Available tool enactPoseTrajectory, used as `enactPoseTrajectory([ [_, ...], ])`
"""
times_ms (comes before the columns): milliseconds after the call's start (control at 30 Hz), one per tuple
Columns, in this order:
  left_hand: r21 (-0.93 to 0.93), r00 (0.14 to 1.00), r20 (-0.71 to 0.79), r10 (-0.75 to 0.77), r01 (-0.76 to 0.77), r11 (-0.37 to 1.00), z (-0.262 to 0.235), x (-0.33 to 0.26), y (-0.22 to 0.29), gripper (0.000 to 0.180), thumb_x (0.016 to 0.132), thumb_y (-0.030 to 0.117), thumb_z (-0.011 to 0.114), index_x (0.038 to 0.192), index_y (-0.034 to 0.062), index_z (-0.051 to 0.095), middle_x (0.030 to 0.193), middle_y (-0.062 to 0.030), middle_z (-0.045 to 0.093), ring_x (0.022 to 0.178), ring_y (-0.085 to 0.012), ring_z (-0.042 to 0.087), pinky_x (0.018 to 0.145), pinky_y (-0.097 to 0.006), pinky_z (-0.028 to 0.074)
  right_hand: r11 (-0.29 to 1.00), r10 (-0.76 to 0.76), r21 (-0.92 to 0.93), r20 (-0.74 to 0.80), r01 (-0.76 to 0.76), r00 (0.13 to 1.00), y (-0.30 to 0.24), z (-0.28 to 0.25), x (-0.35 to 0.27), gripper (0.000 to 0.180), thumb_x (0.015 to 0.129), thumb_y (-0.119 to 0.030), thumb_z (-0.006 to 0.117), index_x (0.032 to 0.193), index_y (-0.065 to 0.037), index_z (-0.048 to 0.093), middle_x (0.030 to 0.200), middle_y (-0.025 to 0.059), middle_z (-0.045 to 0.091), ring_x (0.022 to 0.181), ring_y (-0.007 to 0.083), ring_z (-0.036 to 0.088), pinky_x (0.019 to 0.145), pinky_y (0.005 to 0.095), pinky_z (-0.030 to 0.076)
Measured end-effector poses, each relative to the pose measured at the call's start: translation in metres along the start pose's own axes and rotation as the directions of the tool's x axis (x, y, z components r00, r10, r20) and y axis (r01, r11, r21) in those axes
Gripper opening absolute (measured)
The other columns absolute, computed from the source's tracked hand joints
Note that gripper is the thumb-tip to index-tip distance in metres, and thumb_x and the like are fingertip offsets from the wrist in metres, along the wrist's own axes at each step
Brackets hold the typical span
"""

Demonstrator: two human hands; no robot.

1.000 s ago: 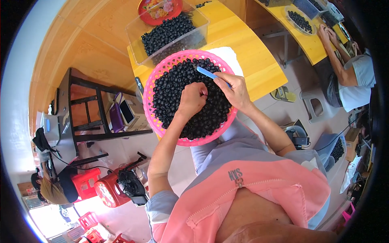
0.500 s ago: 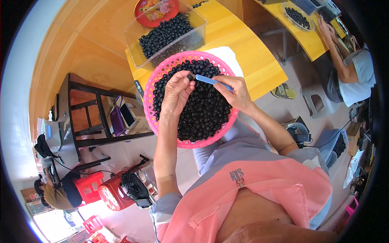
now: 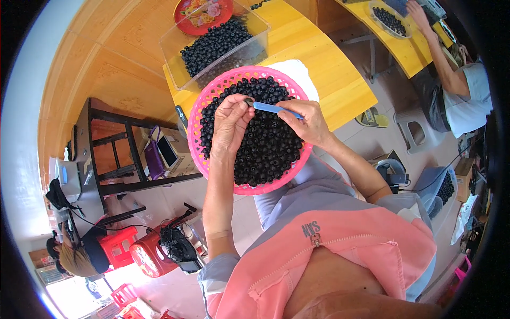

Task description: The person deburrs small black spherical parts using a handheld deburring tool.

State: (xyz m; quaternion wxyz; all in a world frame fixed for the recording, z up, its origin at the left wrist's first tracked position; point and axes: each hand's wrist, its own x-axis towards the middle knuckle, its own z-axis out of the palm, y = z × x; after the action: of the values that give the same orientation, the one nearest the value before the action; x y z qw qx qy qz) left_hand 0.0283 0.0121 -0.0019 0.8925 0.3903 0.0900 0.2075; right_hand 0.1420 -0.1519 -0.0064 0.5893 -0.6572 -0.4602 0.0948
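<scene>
Over a pink plastic basket full of small black round beads, both of my hands meet. Between the thumb and fingertips of my left hand is one dark round bead. My right hand grips a slim blue-handled tool, held nearly level. The tool's left end points at the bead and touches or nearly touches it; its tip is too small to make out. The basket sits above my lap, against the yellow table.
On the yellow table stand a clear plastic bin of black beads and a red flowered tray. A co-worker sits at another table on the right, by a bowl of beads. A black metal frame stands left.
The blue-handled tool has shifted slightly left and tilted a little flatter, and the bead has turned in my left fingers. The co-worker's hand has moved away toward the far side.
</scene>
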Motion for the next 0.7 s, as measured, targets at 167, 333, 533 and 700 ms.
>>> enactPoseTrajectory([
  [167, 0.012, 1.000, -0.020, 0.023, -0.023, 1.000, 0.0011, -0.0002, -0.0001, 0.010, 0.081, 0.003, 0.060, 0.091, 0.0023, 0.059, 0.091, -0.0102, 0.062, 0.076, -0.0132, 0.059, 0.071, -0.024, 0.050, 1.000, 0.014, -0.003, 0.015, -0.014, 1.000, -0.0014, -0.0013, 0.0001, 0.017, 0.080, -0.014, 0.062, 0.086, 0.002, 0.064, 0.077, 0.0142, 0.065, 0.067, 0.0231, 0.064, 0.058, 0.0299, 0.049],
  [333, 0.017, 1.000, -0.008, 0.026, -0.026, 1.000, 0.0017, -0.0005, 0.0004, 0.010, 0.081, 0.003, 0.060, 0.091, 0.0025, 0.059, 0.090, -0.0099, 0.062, 0.076, -0.0130, 0.059, 0.071, -0.024, 0.050, 1.000, 0.015, -0.003, 0.013, -0.015, 1.000, -0.0017, -0.0014, 0.0002, 0.018, 0.080, -0.015, 0.062, 0.086, 0.002, 0.064, 0.077, 0.0140, 0.065, 0.066, 0.0231, 0.064, 0.057, 0.0298, 0.049],
  [533, 0.035, 1.000, -0.019, 0.012, -0.011, 0.999, 0.0005, -0.0014, 0.0007, 0.011, 0.080, 0.003, 0.061, 0.092, 0.0026, 0.059, 0.090, -0.0087, 0.062, 0.077, -0.0130, 0.059, 0.071, -0.024, 0.050, 1.000, 0.020, -0.022, 0.027, -0.019, 0.999, -0.0020, -0.0018, -0.0001, 0.018, 0.080, -0.016, 0.062, 0.086, 0.001, 0.065, 0.076, 0.0134, 0.065, 0.066, 0.0230, 0.064, 0.057, 0.0299, 0.049],
  [700, 0.041, 1.000, -0.019, 0.020, -0.020, 0.999, 0.0029, -0.0021, 0.0009, 0.012, 0.080, 0.001, 0.061, 0.091, 0.0032, 0.059, 0.089, -0.0071, 0.062, 0.077, -0.0129, 0.059, 0.072, -0.024, 0.050, 1.000, 0.016, -0.022, 0.020, -0.016, 1.000, -0.0022, -0.0013, 0.0003, 0.018, 0.080, -0.016, 0.062, 0.085, 0.001, 0.065, 0.076, 0.0138, 0.065, 0.066, 0.0236, 0.064, 0.058, 0.0304, 0.050],
])
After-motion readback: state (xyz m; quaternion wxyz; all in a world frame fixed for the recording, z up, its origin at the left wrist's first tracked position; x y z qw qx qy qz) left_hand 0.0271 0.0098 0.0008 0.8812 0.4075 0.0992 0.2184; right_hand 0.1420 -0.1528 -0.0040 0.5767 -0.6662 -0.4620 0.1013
